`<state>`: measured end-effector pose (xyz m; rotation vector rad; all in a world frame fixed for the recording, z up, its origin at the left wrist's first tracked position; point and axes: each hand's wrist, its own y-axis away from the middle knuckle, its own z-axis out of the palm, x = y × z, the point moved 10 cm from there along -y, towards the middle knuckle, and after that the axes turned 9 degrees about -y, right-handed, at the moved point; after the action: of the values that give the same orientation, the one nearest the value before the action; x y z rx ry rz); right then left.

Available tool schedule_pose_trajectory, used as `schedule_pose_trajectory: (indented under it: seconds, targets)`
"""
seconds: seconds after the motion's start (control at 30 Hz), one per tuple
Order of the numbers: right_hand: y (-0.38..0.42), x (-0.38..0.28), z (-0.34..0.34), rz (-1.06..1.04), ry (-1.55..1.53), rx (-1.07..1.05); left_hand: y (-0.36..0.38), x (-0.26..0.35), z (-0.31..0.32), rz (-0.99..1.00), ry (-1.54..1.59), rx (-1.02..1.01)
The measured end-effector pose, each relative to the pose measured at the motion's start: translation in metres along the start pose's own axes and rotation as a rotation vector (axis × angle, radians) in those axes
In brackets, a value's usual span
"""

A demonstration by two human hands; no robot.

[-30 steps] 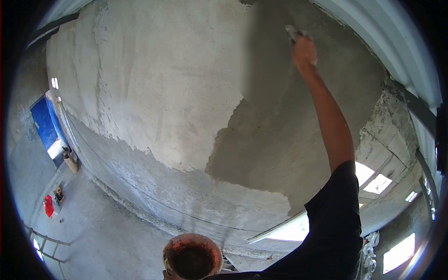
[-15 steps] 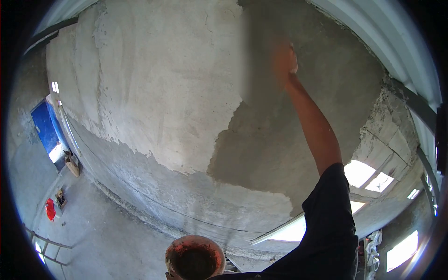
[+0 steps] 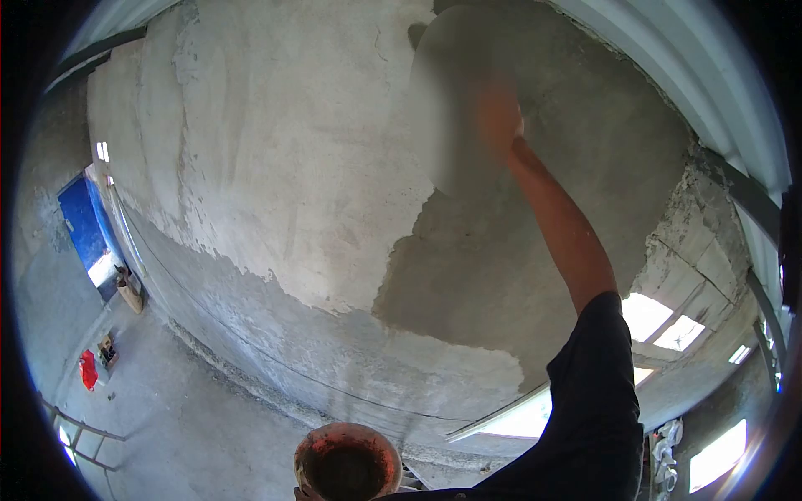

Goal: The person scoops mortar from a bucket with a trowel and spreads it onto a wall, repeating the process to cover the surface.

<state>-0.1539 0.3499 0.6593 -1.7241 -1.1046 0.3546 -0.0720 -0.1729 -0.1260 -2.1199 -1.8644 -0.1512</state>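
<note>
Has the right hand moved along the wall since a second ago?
Yes. The right hand has swept left and slightly down, from well inside the dark wet plaster toward its edge with the dry pale plaster.

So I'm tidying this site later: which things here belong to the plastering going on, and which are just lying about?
In use:
right hand, raised against the wall, its tool blurred
darker wet plaster patch
bucket at the bottom edge

Lying about:
red item on the floor
small box beside it
ladder
blue door
</note>
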Motion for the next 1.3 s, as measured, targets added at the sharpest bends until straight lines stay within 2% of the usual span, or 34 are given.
schedule_pose_trajectory:
  seconds: [0.03,0.07,0.13,0.17,0.23,0.37,0.47,0.53,0.67,0.73,0.8,0.97,1.03,1.17,1.23,1.3]
  targets:
    - [-0.01,0.004,-0.01,-0.001,0.04,0.098,0.002,-0.006,0.024,-0.001,0.098,-0.183]
    - [-0.021,0.009,-0.009,-0.001,0.039,0.097,0.004,-0.009,0.031,-0.002,0.097,-0.183]
    - [-0.038,0.016,-0.021,-0.006,0.101,0.234,0.002,-0.009,0.024,-0.013,0.117,-0.147]
    - [-0.044,0.02,-0.02,-0.006,0.098,0.235,0.002,-0.003,0.02,-0.016,0.116,-0.146]
    - [-0.05,0.027,-0.012,0.021,0.123,0.159,0.0,0.015,-0.03,-0.026,-0.045,0.147]
    - [-0.025,0.026,-0.011,0.005,0.035,0.153,0.002,0.011,-0.022,-0.034,-0.028,0.111]
    - [0.003,0.023,-0.012,0.071,-0.083,0.095,0.007,0.014,-0.014,-0.053,0.001,0.078]
    - [0.012,0.018,-0.015,0.118,-0.118,-0.049,0.006,0.016,-0.009,-0.063,0.019,0.063]
    - [-0.019,0.028,-0.025,0.135,-0.109,0.013,0.0,0.012,-0.004,-0.063,0.035,0.034]
    - [-0.043,0.029,-0.035,0.064,-0.046,0.169,-0.003,0.006,-0.002,-0.066,0.038,0.021]
    - [-0.059,0.027,-0.038,0.059,-0.04,0.18,-0.009,0.006,0.001,-0.077,0.049,0.015]
    - [-0.064,0.032,-0.003,0.084,-0.001,0.138,-0.009,0.003,0.011,-0.098,0.081,-0.031]
    - [-0.046,0.021,0.009,0.028,-0.077,0.056,-0.008,0.005,0.017,-0.103,0.098,-0.053]
    - [-0.03,0.007,0.002,-0.04,-0.211,0.043,-0.011,0.004,0.025,-0.105,0.122,-0.091]
    - [-0.033,0.007,-0.01,0.061,-0.101,-0.045,-0.012,0.002,0.029,-0.107,0.13,-0.111]
    - [-0.051,0.022,-0.013,0.084,-0.087,0.036,-0.012,-0.002,0.03,-0.112,0.133,-0.129]
